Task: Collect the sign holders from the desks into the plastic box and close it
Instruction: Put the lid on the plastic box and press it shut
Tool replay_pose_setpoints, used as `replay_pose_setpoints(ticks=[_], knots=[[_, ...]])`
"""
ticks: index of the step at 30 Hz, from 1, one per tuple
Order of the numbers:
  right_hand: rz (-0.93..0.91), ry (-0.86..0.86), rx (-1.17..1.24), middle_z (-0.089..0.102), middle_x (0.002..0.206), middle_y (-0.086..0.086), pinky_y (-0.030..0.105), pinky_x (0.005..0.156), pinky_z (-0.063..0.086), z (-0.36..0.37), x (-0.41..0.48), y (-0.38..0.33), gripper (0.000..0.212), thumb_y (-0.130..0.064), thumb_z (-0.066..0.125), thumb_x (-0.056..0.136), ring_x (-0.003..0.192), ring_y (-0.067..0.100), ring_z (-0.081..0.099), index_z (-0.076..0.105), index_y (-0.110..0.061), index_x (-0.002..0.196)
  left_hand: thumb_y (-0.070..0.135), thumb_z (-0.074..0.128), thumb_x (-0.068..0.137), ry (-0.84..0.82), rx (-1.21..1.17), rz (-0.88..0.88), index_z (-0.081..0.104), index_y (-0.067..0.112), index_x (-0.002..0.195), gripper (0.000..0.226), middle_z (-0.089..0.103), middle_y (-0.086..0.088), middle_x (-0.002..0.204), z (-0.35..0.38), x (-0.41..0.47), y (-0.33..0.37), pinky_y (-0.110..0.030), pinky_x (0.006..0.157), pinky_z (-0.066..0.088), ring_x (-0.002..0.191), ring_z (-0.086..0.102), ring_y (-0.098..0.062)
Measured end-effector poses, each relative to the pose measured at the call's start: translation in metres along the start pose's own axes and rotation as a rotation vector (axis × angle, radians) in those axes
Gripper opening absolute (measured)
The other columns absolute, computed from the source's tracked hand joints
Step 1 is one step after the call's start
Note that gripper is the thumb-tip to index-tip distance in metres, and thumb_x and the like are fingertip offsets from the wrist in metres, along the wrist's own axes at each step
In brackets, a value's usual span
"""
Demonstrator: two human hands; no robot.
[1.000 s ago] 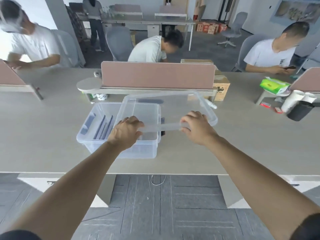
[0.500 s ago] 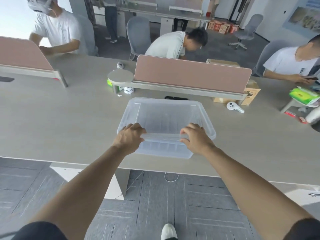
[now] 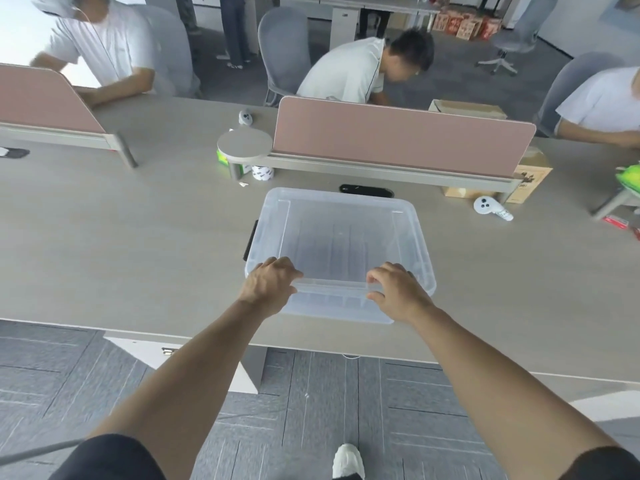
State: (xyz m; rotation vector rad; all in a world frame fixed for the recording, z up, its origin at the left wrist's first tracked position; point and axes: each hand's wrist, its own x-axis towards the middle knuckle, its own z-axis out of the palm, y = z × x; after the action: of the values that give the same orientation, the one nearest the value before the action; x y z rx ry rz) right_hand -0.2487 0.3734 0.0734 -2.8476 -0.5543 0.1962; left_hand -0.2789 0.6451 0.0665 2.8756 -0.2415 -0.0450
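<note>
Lid (image 3: 341, 233)'s on the box (image 3: 337, 308), my left hand (image 3: 270, 285) and right hand (image 3: 398, 293) both gripping its near edge, so I reckon only snapping it shut is left.

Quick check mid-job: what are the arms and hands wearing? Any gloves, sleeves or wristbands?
No gloves: the left hand and right hand are bare, with no ring, watch or band showing. Both forearms are uncovered too. Black short sleeves, the left sleeve and right sleeve, cover the upper arms.
</note>
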Motion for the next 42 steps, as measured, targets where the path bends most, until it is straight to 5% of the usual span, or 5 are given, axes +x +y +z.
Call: replay_pose_setpoints(ticks=[16,21,26,34,42], knots=[[-0.019,-0.102,0.029,0.058,0.113,0.000,0.036,0.095,0.042,0.013,0.011,0.006,0.025,-0.032,0.065,0.091,0.111,0.020,0.052,0.059,-0.016,0.109,0.022,0.068,0.086,-0.010,-0.074,-0.048,0.065,0.026,0.122,0.036,0.060,0.002,0.116,0.017,0.007,-0.012,-0.033,0.090,0.047,0.107,0.052,-0.021],[0.047,-0.229,0.056,0.057,0.110,-0.001,0.037,0.088,0.050,-0.004,0.019,-0.002,0.024,-0.034,0.068,0.088,0.103,0.020,0.058,0.060,-0.017,0.103,0.040,0.064,0.087,-0.118,-0.102,-0.034,0.061,0.028,0.124,0.039,0.056,0.003,0.123,0.006,0.011,-0.017,-0.037,0.098,0.043,0.120,0.048,-0.019],[0.155,-0.162,0.109,0.056,0.113,0.000,0.038,0.091,0.049,-0.015,0.021,-0.014,0.030,-0.043,0.060,0.092,0.105,0.022,0.058,0.059,-0.017,0.105,0.046,0.054,0.092,0.003,-0.120,0.006,0.060,0.025,0.123,0.038,0.057,-0.001,0.124,-0.004,0.012,-0.023,-0.039,0.091,0.044,0.113,0.048,-0.027],[0.161,-0.078,0.039,0.047,0.144,0.004,0.041,0.108,0.037,-0.038,0.043,-0.011,0.054,-0.049,0.048,0.097,0.134,0.025,0.040,0.045,-0.017,0.140,0.050,0.046,0.093,-0.015,-0.089,0.038,0.040,0.022,0.142,0.057,0.041,-0.001,0.146,-0.008,0.052,-0.019,-0.039,0.107,0.034,0.134,0.033,-0.026],[0.107,-0.165,-0.027,0.011,0.164,0.009,0.046,0.120,0.018,-0.024,0.118,0.011,0.072,-0.057,0.035,0.098,0.152,0.028,0.009,0.019,-0.016,0.155,0.059,0.038,0.091,-0.062,0.035,-0.002,0.021,0.022,0.151,0.072,0.016,-0.004,0.160,0.005,0.121,-0.005,-0.041,0.119,0.014,0.147,0.011,-0.026]])
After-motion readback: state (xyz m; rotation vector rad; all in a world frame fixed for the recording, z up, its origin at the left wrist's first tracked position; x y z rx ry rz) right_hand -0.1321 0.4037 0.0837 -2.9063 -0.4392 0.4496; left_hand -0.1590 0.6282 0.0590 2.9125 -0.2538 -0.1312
